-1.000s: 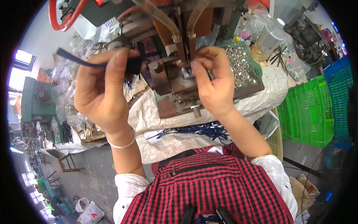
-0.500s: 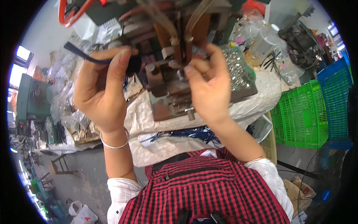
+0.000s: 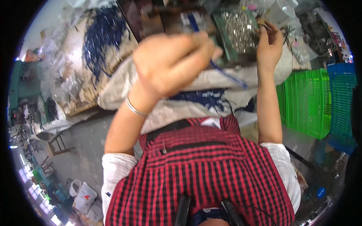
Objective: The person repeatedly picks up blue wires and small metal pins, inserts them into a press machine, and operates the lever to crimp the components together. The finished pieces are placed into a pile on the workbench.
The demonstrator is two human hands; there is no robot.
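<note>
Head view: left hand (image 3: 173,64) pinches a blue strip (image 3: 229,75), best kept steady; right hand (image 3: 270,46), beside metal pieces (image 3: 238,32), grip I cannot tell.

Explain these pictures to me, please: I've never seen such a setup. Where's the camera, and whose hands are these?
There is no robot here: the bare hands belong to a person wearing a red-and-black checked garment. Every picture comes from one wide fisheye camera on that person's head, looking down, so straight edges bend near the rim.

The left hand, blurred, holds a thin dark-blue strip. The right hand is beside a heap of small shiny silver metal pieces on a green tray; whether it grips anything is too small to tell.

On the work surface's left lies a loose pile of dark-blue strips. Part of a brown metal machine shows near the top.
</note>
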